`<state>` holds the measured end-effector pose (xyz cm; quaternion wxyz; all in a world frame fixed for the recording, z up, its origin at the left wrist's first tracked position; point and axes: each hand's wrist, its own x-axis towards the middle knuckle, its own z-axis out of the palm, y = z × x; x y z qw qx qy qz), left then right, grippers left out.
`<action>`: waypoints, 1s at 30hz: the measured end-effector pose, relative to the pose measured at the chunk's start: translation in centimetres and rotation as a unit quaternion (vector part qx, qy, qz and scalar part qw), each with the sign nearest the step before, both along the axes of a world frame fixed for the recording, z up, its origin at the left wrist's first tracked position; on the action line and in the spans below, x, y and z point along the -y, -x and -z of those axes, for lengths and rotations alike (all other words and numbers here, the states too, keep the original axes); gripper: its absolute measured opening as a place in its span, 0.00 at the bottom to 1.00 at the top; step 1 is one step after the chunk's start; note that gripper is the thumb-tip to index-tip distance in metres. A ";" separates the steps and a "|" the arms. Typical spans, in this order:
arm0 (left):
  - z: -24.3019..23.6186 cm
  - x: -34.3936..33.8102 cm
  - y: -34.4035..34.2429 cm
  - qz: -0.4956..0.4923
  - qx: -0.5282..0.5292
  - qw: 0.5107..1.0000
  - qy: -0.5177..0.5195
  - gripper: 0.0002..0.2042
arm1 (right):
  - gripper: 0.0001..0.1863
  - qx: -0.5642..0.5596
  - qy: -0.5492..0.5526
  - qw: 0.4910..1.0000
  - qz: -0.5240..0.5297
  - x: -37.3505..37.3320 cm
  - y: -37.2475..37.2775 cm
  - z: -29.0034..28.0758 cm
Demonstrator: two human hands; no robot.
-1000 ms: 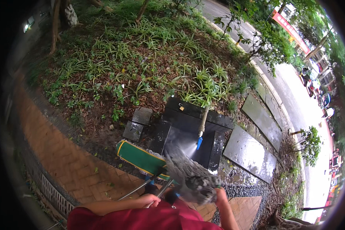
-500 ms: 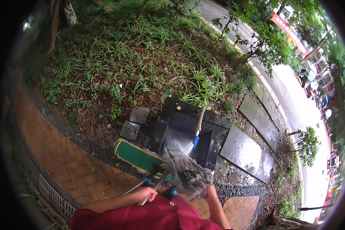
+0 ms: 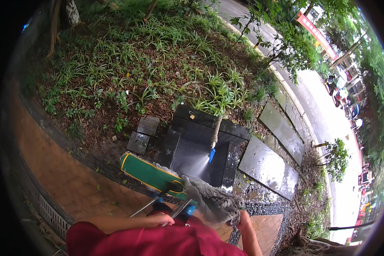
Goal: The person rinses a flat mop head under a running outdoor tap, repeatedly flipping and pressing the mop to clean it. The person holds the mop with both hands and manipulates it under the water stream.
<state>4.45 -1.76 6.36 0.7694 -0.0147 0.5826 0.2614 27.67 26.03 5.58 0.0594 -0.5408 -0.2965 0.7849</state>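
My left hand (image 3: 162, 219) grips a steel pole (image 3: 181, 208) low in the view. My right hand (image 3: 244, 217) holds the far edge of a shaggy grey mop head (image 3: 211, 200). Left of it is a flat green mop head (image 3: 147, 170) with yellow trim and a white fringe, with a second thin pole (image 3: 144, 207). Above the grey mop, a tap with a blue lever (image 3: 212, 154) sprays water into a black stone basin (image 3: 230, 162); the mop sits at its near edge.
An open padlock (image 3: 192, 116) rests on the basin's back edge. Wet grey slabs (image 3: 266, 168) lie to the right, a brick path (image 3: 62, 179) to the left, plants (image 3: 141, 68) behind. A road (image 3: 311, 94) with parked scooters (image 3: 337, 94) runs along the right.
The grey mop head has dropped back from the spray toward the basin's near edge, exposing more of the basin's inside. The scene has shifted slightly left and up in the view.
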 end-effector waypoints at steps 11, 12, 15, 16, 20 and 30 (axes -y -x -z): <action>7.2 -5.5 2.4 -0.188 0.089 0.978 -0.027 0.07 | 0.10 0.006 -0.101 0.986 0.133 -1.1 8.4 6.8; 7.7 -6.1 3.0 -0.190 0.102 0.976 -0.035 0.08 | 0.10 0.016 -0.143 0.979 0.148 -1.1 10.4 7.8; 8.3 -6.7 3.2 -0.222 0.126 0.967 -0.013 0.09 | 0.10 -0.024 -0.109 0.975 0.193 -2.4 12.9 7.1; 8.3 -6.8 3.4 -0.225 0.135 0.965 -0.028 0.09 | 0.11 -0.029 -0.066 0.968 0.240 -2.9 13.8 5.4; 8.2 -8.1 3.3 -0.245 0.205 0.948 -0.016 0.11 | 0.17 -0.148 -0.003 0.959 0.242 -10.0 11.9 9.6; 9.7 -7.8 3.0 -0.269 0.311 0.911 -0.027 0.08 | 0.14 0.038 -0.115 0.976 0.180 -8.9 14.6 2.7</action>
